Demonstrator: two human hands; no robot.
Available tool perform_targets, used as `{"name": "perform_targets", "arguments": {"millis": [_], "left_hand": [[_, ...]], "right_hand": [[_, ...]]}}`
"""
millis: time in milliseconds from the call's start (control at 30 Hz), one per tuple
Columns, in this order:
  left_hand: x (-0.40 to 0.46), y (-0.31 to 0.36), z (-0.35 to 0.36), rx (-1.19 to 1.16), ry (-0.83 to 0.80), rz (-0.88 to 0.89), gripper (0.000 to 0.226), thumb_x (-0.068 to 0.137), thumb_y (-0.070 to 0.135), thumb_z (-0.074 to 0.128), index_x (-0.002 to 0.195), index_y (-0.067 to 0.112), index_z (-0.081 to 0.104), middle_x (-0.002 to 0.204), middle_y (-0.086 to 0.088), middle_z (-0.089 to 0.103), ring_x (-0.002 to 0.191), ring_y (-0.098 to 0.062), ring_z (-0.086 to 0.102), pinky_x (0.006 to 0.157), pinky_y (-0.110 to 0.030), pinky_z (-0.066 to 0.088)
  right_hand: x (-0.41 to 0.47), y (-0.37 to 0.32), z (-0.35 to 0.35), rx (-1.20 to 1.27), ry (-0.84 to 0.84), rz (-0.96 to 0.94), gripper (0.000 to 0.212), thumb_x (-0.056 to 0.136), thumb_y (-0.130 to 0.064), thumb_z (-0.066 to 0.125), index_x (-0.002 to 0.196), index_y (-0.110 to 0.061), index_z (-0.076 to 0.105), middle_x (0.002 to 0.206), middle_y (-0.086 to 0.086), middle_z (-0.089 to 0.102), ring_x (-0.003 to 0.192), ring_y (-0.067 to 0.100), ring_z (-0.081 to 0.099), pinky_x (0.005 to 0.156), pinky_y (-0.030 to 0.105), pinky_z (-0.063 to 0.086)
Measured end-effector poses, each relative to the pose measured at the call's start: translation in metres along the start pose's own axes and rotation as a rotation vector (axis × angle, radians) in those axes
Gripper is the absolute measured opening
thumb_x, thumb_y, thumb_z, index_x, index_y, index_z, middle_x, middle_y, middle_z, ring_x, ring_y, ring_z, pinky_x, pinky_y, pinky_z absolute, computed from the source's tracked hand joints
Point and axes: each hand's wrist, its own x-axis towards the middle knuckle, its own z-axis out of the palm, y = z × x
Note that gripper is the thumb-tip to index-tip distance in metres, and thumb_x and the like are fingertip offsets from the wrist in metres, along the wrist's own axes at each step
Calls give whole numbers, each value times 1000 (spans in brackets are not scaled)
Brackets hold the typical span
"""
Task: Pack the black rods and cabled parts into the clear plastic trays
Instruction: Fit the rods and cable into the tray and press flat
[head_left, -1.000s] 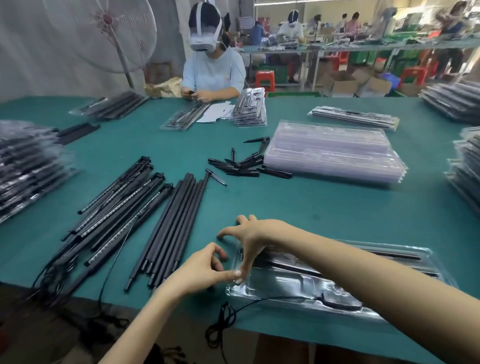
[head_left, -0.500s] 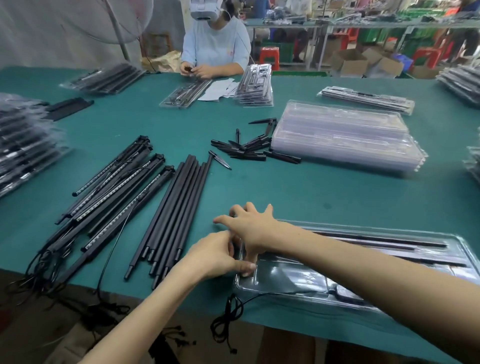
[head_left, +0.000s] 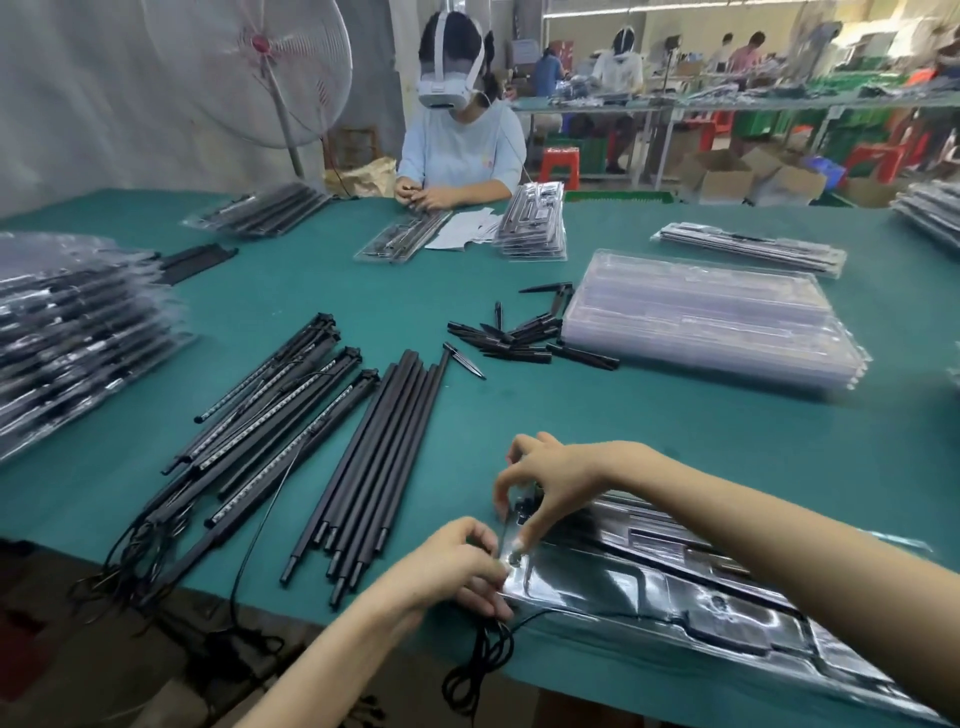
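Green cloth covers the table (head_left: 649, 447), where a clear plastic tray (head_left: 649, 587) lies at the near edge with black parts and a cable (head_left: 483, 660) in it. Left hand (head_left: 452, 566) pinches the tray's left end; right hand (head_left: 550, 478) curls its fingers (head_left: 522, 540) onto the same corner. Loose black rods (head_left: 374, 467) lie just left.

A green table (head_left: 623, 426) carries black rods (head_left: 379, 457), clear trays (head_left: 711, 317) and spikes (head_left: 514, 338).
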Motion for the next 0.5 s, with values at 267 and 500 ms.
{"name": "perform_targets", "arguments": {"millis": [267,500], "left_hand": [[3,-8,7,-71,62,49,13,86,-2,56,91,10,56,53,1,59,50,-13,63,46,-15,43],[3,-11,15,-130,164,79,26,60,12,59,85,9,58,53,-2,59,45,-17,59,43,-17,40]], "right_hand": [[6,-4,-12,-132,-17,-170,36,75,-52,74,102,-31,66,121,-11,51,123,13,33,93,45,34],[20,-9,-12,-237,-153,-100,33,75,-56,71,99,-35,61,83,-25,51,110,7,30,96,59,25]]}}
